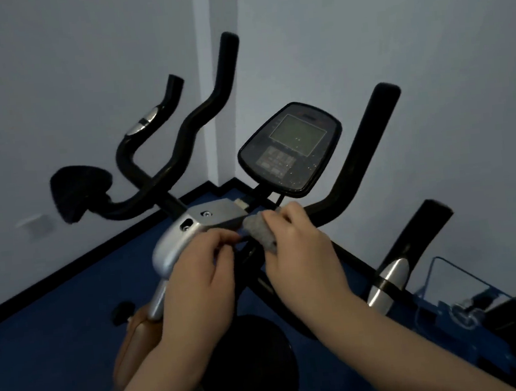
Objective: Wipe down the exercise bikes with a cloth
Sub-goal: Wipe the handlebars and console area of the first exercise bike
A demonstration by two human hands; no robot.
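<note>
Both hands grasp the grey cloth (260,231) at frame centre: right hand (299,248) bunches it with curled fingers, left hand (201,270) pinches its edge with thumb and fingertips. Cloth sits against the exercise bike (190,230) at its silver stem clamp, below the console (290,149). Handlebars (363,153) flank the hands; walls stand close behind.

A blue floor (73,323) carries two exercise bikes (174,253), one behind the other.
</note>
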